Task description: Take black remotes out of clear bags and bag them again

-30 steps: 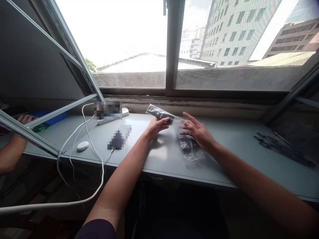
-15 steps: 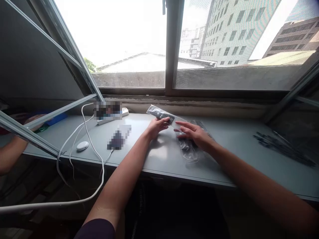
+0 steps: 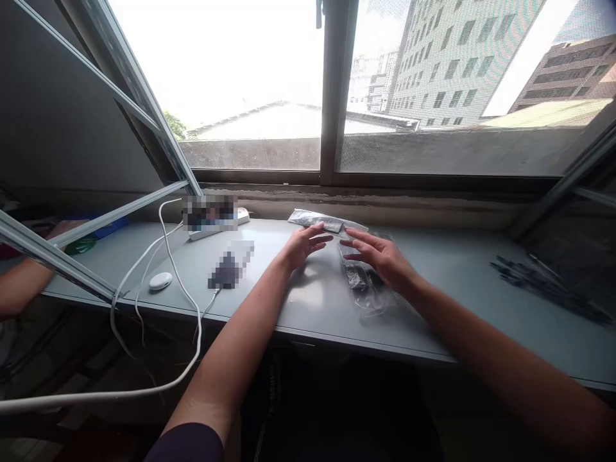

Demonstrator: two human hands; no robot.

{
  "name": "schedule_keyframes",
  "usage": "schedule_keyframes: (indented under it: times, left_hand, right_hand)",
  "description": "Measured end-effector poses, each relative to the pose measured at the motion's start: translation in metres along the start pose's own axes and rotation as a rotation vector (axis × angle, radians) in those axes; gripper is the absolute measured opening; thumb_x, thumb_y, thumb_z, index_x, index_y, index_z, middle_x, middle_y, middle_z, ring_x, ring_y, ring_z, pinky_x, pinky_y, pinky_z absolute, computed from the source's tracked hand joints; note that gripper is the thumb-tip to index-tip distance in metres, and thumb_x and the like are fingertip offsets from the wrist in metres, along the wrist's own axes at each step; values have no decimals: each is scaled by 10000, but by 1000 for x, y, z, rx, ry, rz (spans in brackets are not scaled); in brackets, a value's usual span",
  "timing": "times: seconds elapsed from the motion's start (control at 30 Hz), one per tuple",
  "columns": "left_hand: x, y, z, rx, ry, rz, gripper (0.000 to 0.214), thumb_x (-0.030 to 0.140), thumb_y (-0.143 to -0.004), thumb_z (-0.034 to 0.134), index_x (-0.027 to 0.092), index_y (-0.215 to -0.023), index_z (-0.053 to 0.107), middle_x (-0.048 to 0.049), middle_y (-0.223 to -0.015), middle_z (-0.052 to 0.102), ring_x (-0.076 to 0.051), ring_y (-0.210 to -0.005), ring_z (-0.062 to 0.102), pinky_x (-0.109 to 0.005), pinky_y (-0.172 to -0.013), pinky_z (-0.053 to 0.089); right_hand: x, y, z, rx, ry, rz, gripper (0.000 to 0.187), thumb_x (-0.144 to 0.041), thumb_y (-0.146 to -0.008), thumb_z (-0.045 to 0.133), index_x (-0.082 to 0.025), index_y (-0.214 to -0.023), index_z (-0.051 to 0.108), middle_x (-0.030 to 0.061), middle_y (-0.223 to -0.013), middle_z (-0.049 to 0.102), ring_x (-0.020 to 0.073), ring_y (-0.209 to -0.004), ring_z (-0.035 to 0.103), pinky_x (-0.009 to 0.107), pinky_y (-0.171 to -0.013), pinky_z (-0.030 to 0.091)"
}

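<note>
A remote control (image 3: 332, 227) in a clear plastic bag (image 3: 301, 217) lies crosswise near the back of the desk, seen at a shallow angle. My left hand (image 3: 303, 247) is at its near side, index fingertip at the bag's edge and the other fingers stretched apart. On the right, my right hand (image 3: 380, 253) is open with spread fingers, the uppermost reaching to the bag's right end. Whether that fingertip touches it I cannot tell. Beneath and beside my right hand are more dark items in clear plastic bags (image 3: 359, 282), partly hidden by it.
Several dark, thin items (image 3: 548, 285) lie in a pile at the desk's right. To the left are a white power strip (image 3: 243, 217), a white round object (image 3: 160, 281), a blurred-out item and white cables (image 3: 197, 321). Metal frame bars (image 3: 139, 205) flank the desk; another person's arm (image 3: 24, 285) is beyond.
The bagged remote control has tipped from facing me to a flatter angle, its left end lower. My left fingers have loosened from it and spread; my right hand has shifted slightly.
</note>
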State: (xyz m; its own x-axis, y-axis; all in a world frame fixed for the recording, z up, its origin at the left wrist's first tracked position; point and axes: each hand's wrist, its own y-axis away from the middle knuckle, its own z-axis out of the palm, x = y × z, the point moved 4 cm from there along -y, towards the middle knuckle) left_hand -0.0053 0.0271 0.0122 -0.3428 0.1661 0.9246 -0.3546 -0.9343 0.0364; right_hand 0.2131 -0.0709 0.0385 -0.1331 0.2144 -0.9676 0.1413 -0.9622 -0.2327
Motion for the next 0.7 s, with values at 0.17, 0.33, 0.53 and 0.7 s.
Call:
schedule_keyframes:
  times: [0.17,0.33,0.53,0.7]
  left_hand:
    - [3,-4,-6,158,134,0,273,384,-941,908,205,-1114,797,-108,-1219,849,-242,-1093,830,-280,-854,624]
    - [3,-5,-10,221,231,2,139,249,-1026,801,168,-1137,787,-108,-1135,842,-187,-988,827,-276,-946,659]
    - [0,-2,-4,95,201,15,195,281,-1004,872,176,-1147,789,-106,-1192,844,-215,-1098,836,-360,-1151,635]
    - [1,4,4,7,157,-12,225,308,-989,901,157,-1126,805,-138,-1269,843,-247,-1186,834,-397,-1249,581]
  right_hand:
    - [3,-3,-5,16,8,-3,438,-571,-949,937,-341,-1320,899,74,-1557,763,404,-1432,735,585,-1132,686]
    - [5,-4,-5,-38,9,2,475,-558,-985,901,-365,-1416,860,74,-1543,770,415,-1464,707,617,-1133,675]
    - [5,-1,0,-116,13,15,482,-535,-997,894,-412,-1459,833,31,-1546,771,401,-1511,676,598,-1140,679]
    - [5,-1,-1,-76,-27,15,467,-503,-998,900,-396,-1448,837,35,-1554,764,391,-1473,708,592,-1116,696]
